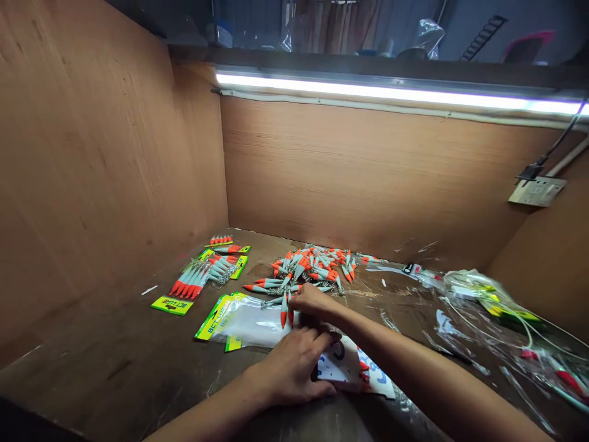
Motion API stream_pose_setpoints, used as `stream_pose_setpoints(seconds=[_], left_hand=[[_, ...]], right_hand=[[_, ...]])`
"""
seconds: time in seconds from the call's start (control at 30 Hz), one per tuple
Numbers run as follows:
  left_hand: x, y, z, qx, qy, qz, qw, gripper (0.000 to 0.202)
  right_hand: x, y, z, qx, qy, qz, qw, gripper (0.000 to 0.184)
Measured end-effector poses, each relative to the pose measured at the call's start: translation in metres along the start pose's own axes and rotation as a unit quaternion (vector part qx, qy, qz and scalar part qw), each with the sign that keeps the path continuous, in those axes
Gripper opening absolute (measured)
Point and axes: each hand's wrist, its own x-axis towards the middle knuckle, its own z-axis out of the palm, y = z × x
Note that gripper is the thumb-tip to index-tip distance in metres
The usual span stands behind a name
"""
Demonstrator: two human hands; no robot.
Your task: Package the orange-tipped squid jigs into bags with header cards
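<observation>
My right hand (310, 302) is closed in a pinch on a squid jig (284, 312) with a pale body and an orange tip pointing down; another orange tip shows beside it. My left hand (297, 367) curls over the left end of a white printed card (339, 367), thumb towards me. Orange jig tips (364, 371) show at the card's right side. Left of my hands lie clear bags (257, 322) with yellow-green headers. A loose heap of squid jigs (317, 265) spreads just beyond my right hand.
Filled jig packs (188, 279) lie at the left. Clear plastic bags and cords (478, 294) clutter the right side, with plastic scraps on the table. Wooden panels (368, 172) enclose the back and sides. A lit tube (368, 92) runs overhead; a power socket (536, 191) is at right.
</observation>
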Motion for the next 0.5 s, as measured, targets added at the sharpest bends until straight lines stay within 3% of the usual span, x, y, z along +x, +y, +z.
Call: stream_pose_setpoints(seconds=[0.1, 0.2, 0.37, 0.5], left_hand=[[0.0, 0.002, -0.003, -0.009, 0.003, 0.009, 1.0, 0.08], [0.0, 0.002, -0.005, -0.025, 0.008, 0.024, 0.999, 0.082], [-0.001, -0.001, -0.004, -0.047, 0.013, 0.033, 0.998, 0.089], [0.0, -0.001, -0.004, -0.072, 0.025, 0.03, 0.997, 0.091]], right_hand=[[0.002, -0.004, -0.008, -0.005, 0.036, 0.022, 0.999, 0.029], [-0.003, 0.002, -0.035, -0.015, 0.114, 0.015, 0.993, 0.023], [-0.025, 0.04, -0.088, -0.037, 0.276, -0.023, 0.96, 0.018], [-0.04, 0.073, -0.116, -0.013, 0.3, -0.047, 0.953, 0.022]])
